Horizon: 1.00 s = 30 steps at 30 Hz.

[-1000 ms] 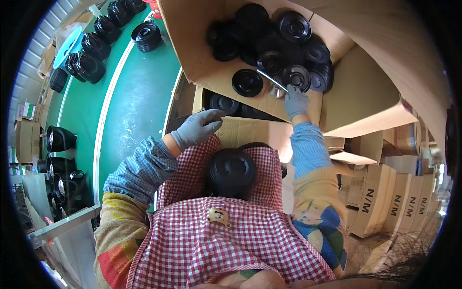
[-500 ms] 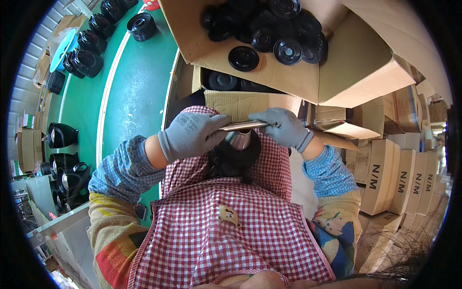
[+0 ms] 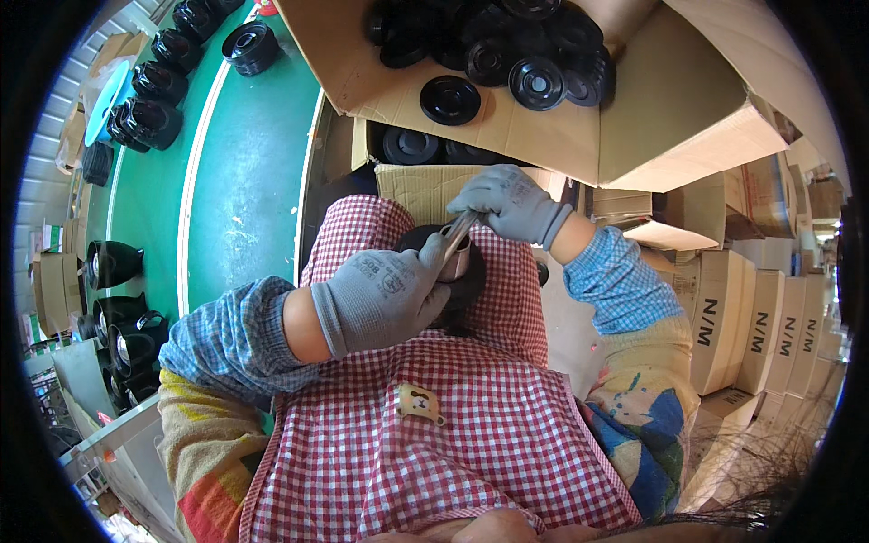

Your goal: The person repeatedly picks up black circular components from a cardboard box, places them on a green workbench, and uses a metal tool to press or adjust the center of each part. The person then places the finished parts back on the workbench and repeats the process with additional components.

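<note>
In grey knitted gloves, both my hands hold a thin, shiny metal piece (image 3: 460, 232) seen nearly edge-on, so its full shape cannot be made out. My left hand (image 3: 385, 294) pinches the lower, near end. At the upper, far end, the fingers of my right hand (image 3: 511, 204) close round it. Directly beneath lies a round black part (image 3: 468, 286) in my lap, with a silvery, cone-like metal centre (image 3: 459, 262). The metal piece slants across that centre; whether they touch is hidden. My left hand covers some of the black part.
Ahead, an open carton (image 3: 534, 149) holds several round black lids (image 3: 537, 83). More black discs (image 3: 409, 145) show in a carton below it. On the left, a green work table (image 3: 244, 190) carries black kettle-like bodies (image 3: 152, 122) and stacked black rings (image 3: 251, 48). Closed cartons (image 3: 720, 317) stand at right.
The metal piece has swung from nearly level to a steep slant. My right hand has moved up and away, while my left hand has come nearer to my body. Both still grip it.
</note>
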Available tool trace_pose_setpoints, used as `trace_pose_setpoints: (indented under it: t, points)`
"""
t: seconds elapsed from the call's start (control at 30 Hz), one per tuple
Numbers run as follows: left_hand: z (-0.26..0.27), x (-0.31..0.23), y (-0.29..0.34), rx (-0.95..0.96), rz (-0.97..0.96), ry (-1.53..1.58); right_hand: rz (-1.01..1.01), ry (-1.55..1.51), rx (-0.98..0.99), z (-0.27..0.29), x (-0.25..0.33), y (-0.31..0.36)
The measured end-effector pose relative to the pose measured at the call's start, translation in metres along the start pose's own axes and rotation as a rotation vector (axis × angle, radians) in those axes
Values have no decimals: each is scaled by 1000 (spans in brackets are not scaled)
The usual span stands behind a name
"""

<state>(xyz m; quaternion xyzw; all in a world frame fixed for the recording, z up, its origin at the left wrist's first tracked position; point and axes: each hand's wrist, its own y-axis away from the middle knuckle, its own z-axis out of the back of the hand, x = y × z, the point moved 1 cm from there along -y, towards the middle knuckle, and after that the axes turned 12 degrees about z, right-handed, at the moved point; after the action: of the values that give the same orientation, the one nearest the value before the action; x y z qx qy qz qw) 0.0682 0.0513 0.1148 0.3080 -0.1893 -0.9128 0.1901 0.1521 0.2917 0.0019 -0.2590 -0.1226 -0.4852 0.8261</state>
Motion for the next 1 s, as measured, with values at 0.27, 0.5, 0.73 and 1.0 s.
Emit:
trace_pose_setpoints:
  t: [0.27,0.5,0.73,1.0]
  points:
    - [9,2,-5,216,133,47,29,-109,149,16,12,-8]
    - [-15,15,-34,228,288,99,-56,106,725,14,-4,-53]
    - [-14,0,-26,157,355,302,45,96,694,1,-8,-53]
    - [12,20,-47,183,158,-482,-337,32,534,8,43,-14]
